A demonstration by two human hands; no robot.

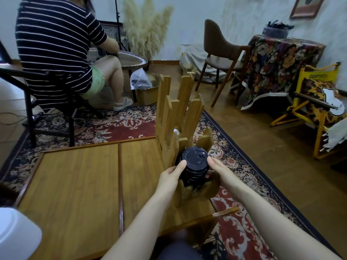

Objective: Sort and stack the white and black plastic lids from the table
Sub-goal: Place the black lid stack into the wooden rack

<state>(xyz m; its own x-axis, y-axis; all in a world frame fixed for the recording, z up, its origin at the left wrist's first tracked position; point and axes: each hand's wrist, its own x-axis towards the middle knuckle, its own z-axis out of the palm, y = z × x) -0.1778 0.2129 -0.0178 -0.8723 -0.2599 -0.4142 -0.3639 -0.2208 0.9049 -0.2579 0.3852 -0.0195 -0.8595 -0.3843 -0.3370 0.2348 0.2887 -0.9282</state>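
A stack of black plastic lids (194, 162) stands in the near slot of a wooden rack (174, 113) at the right edge of the wooden table (78, 181). My left hand (171, 174) grips the stack's left side, thumb at the top lid's rim. My right hand (218, 170) holds the right side, its fingers curled behind the stack. A bit of a white lid (176, 131) shows deeper in the rack, between the slats.
A white bowl (16, 235) sits at the table's near left corner. A person in a striped top (56, 49) sits on a chair beyond the table. A brown chair (221, 57), a floral-covered table (279, 68) and a yellow folding chair (319, 109) stand to the right.
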